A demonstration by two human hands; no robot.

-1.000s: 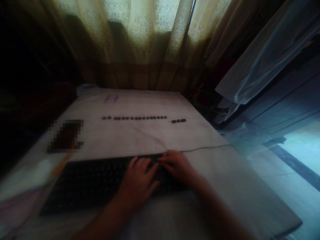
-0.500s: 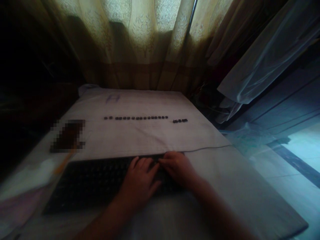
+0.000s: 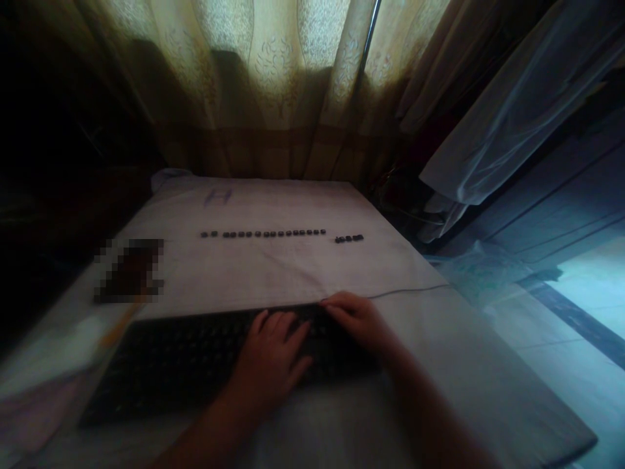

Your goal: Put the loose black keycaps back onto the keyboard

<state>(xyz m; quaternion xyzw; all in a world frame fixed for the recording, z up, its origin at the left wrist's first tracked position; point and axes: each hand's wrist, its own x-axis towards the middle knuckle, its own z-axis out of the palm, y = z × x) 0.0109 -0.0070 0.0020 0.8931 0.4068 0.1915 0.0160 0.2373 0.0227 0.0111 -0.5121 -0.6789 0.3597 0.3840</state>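
Note:
A black keyboard (image 3: 176,365) lies across the near part of the white-covered table. My left hand (image 3: 268,352) rests on its middle right, palm down with fingers and thumb apart, holding nothing. At the keyboard's back right edge is my right hand (image 3: 356,319), its fingers drawn together with the tips pointing left; whatever may be between them is hidden. Beyond the keyboard, small black keycaps (image 3: 266,234) stand in a long row. A shorter group of keycaps (image 3: 349,239) sits to the right of that row.
A cable (image 3: 410,290) runs right from the keyboard over the table edge. On the left lie a pixelated dark object (image 3: 131,270), an orange strip (image 3: 117,326) and a pink cloth (image 3: 39,410). Curtains (image 3: 273,85) hang behind the table (image 3: 463,365). A clear plastic bag (image 3: 483,270) is at the right.
My right hand has moved slightly away from my left hand, off the keys and toward the keyboard's back right edge. My left hand stays in place. The view has shifted a little.

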